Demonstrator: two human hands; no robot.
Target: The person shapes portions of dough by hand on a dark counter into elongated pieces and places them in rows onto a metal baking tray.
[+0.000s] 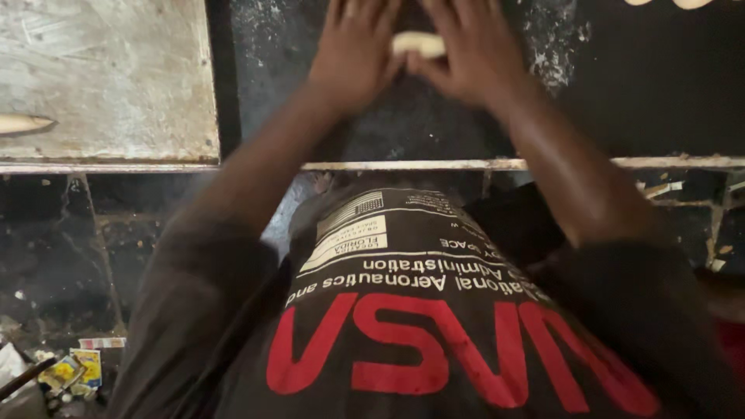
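Observation:
A small pale piece of dough [419, 43] lies on a dark, flour-dusted work surface [621, 93] at the top of the head view. My left hand [355, 48] and my right hand [473, 48] press against it from either side, fingers curved around it. Both forearms reach forward over the table's metal front edge [434, 164]. My dark printed shirt [419, 310] fills the lower part of the view. The fingertips are cut off by the top of the frame.
A worn grey metal sheet [109, 77] lies at the left, with a pale wooden tip [23, 122] on it. More pale dough pieces [675, 3] peek in at the top right. Litter and wrappers [74, 371] lie on the dark floor at the bottom left.

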